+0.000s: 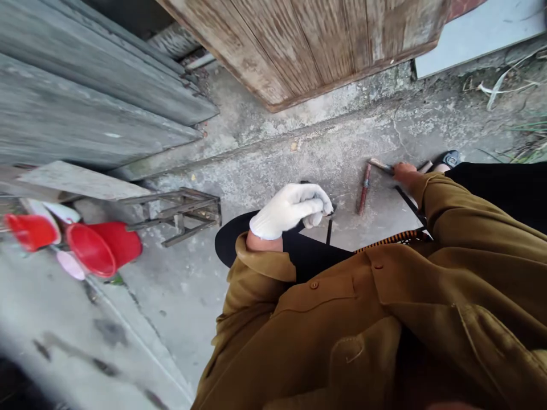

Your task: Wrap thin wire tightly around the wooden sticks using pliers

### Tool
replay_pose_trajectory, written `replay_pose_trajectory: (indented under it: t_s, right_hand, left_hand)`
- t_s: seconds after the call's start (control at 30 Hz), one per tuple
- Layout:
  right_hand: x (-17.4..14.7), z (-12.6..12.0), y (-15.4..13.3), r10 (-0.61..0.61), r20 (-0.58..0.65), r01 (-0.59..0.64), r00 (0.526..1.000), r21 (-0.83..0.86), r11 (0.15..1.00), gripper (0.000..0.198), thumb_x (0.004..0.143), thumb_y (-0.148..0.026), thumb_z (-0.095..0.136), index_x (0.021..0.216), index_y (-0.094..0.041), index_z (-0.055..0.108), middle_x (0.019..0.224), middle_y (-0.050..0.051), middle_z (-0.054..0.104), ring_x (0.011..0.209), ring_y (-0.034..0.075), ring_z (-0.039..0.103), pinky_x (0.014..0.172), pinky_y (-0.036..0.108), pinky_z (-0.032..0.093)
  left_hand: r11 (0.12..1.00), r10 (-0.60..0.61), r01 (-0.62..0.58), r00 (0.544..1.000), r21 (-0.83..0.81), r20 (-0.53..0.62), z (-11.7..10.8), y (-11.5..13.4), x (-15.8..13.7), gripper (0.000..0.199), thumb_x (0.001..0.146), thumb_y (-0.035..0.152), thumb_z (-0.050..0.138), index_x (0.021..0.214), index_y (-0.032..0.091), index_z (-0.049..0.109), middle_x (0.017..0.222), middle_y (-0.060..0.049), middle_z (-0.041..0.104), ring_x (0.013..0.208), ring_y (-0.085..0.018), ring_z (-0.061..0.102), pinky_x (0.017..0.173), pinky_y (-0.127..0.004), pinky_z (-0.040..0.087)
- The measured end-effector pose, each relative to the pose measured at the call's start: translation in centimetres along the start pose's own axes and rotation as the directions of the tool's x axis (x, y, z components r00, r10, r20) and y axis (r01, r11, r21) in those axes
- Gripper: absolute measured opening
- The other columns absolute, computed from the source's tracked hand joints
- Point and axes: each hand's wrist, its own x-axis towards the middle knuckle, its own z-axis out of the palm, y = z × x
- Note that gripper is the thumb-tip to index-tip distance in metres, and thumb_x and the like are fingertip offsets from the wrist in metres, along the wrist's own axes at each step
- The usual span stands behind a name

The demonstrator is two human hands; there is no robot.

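Observation:
My left hand (293, 210) wears a white knitted glove and hangs above my black-trousered left leg. Its fingers are curled together, and a small dark thing shows at the fingertips, too small to name. Bare, my right hand (405, 171) is wrapped around the wooden handle (382, 165) of a tool low over the concrete, beside my right shoe. At the handle's far end lies a reddish-brown bar (364, 189) with a greyish band near its top; whether the two are joined I cannot tell. An orange-and-black striped strip (388, 240) shows at my jacket's edge.
A wooden panel (307, 51) stands ahead beside a low concrete ledge. Left are grey boards (98, 108), a small wooden stool frame (188, 213) and red buckets (92, 247). A white slab (482, 40) and a pale strip of plastic (498, 88) lie to the right.

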Motion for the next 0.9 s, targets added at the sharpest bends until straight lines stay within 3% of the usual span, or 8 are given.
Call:
replay_pose_trajectory:
  t_s: [0.13,0.23,0.33,0.43,0.57,0.67,0.8,0.9]
  right_hand:
    - [1.6,1.9,0.4,0.017,-0.043,-0.021,0.999,-0.107,0.994,0.04,0.102,-0.008,0.052,0.141,0.0,0.06,0.145,0.038,0.054,0.14,0.04,0.055,0.109,0.048,0.04]
    - [2.7,1.7,1.5,-0.046,-0.024,0.042,0.999,-0.128,0.991,0.039,0.101,-0.017,0.059,0.138,-0.006,0.062,0.143,0.031,0.058,0.131,0.033,0.06,0.104,0.039,0.043]
    - [3.3,0.4,2.6,-0.094,-0.083,0.085,0.992,-0.113,0.99,0.045,0.101,-0.029,0.06,0.141,-0.008,0.058,0.139,0.026,0.062,0.119,0.03,0.062,0.097,0.034,0.044]
    - [3.2,-2.0,2.7,-0.053,-0.251,0.053,0.966,-0.007,0.999,0.045,0.101,-0.033,0.056,0.138,-0.008,0.056,0.122,0.023,0.068,0.099,0.029,0.062,0.086,0.034,0.044]
    - [0.7,-6.6,0.7,-0.073,-0.488,0.166,0.87,0.15,0.975,0.028,0.095,-0.031,0.059,0.118,-0.016,0.059,0.098,0.013,0.067,0.08,0.023,0.054,0.078,0.033,0.042]
    - [-3.1,-10.3,-1.4,-0.117,-0.605,0.309,0.787,0.223,0.924,0.016,0.091,-0.029,0.059,0.103,-0.02,0.055,0.082,0.004,0.06,0.072,0.019,0.049,0.074,0.032,0.042]
    - [-9.5,-15.5,-3.5,-0.114,-0.714,0.499,0.691,0.357,0.79,0.012,0.089,-0.027,0.056,0.095,-0.024,0.046,0.064,-0.004,0.05,0.059,0.016,0.047,0.063,0.029,0.042]
    - [-15.4,-19.7,-4.4,-0.21,-0.774,0.656,0.597,0.321,0.683,0.011,0.088,-0.024,0.055,0.089,-0.024,0.044,0.058,-0.005,0.049,0.052,0.014,0.045,0.056,0.027,0.04]
  left_hand:
    - [0.998,-0.058,0.059,0.993,-0.009,0.106,-0.8,0.8,-0.7,0.016,0.091,0.028,0.063,0.086,0.022,0.077,0.061,-0.002,0.067,0.053,-0.013,0.058,0.052,-0.026,0.049]
    - [0.994,-0.104,0.099,0.983,0.038,0.149,-1.3,1.0,-0.9,0.017,0.092,0.028,0.063,0.088,0.019,0.076,0.065,-0.001,0.067,0.056,-0.011,0.059,0.056,-0.024,0.05]
    - [0.996,-0.073,0.067,0.988,0.052,0.133,-1.6,0.6,-1.2,0.017,0.093,0.025,0.062,0.089,0.015,0.075,0.065,-0.001,0.068,0.057,-0.01,0.06,0.057,-0.021,0.05]
    - [1.0,0.019,-0.019,0.999,-0.004,0.029,-1.8,-0.4,-1.3,0.016,0.093,0.024,0.062,0.089,0.013,0.074,0.065,-0.002,0.068,0.056,-0.01,0.061,0.057,-0.021,0.05]
    - [0.956,0.224,-0.257,0.951,-0.144,-0.211,-2.2,-2.5,-0.7,0.016,0.092,0.029,0.067,0.088,0.014,0.071,0.065,-0.002,0.067,0.059,-0.012,0.064,0.061,-0.025,0.052]
    - [0.9,0.378,-0.421,0.883,-0.115,-0.278,-2.9,-3.5,-0.1,0.019,0.087,0.032,0.072,0.083,0.013,0.07,0.076,-0.005,0.072,0.069,-0.015,0.068,0.072,-0.029,0.056]
    - [0.905,0.425,-0.421,0.878,0.066,-0.222,-4.1,-3.6,0.6,0.016,0.08,0.03,0.07,0.078,0.014,0.071,0.077,-0.005,0.073,0.074,-0.017,0.068,0.08,-0.032,0.055]
    - [0.904,0.427,-0.405,0.836,0.137,-0.345,-4.6,-3.3,1.9,0.014,0.074,0.028,0.068,0.075,0.015,0.071,0.077,-0.005,0.073,0.077,-0.017,0.067,0.081,-0.031,0.054]
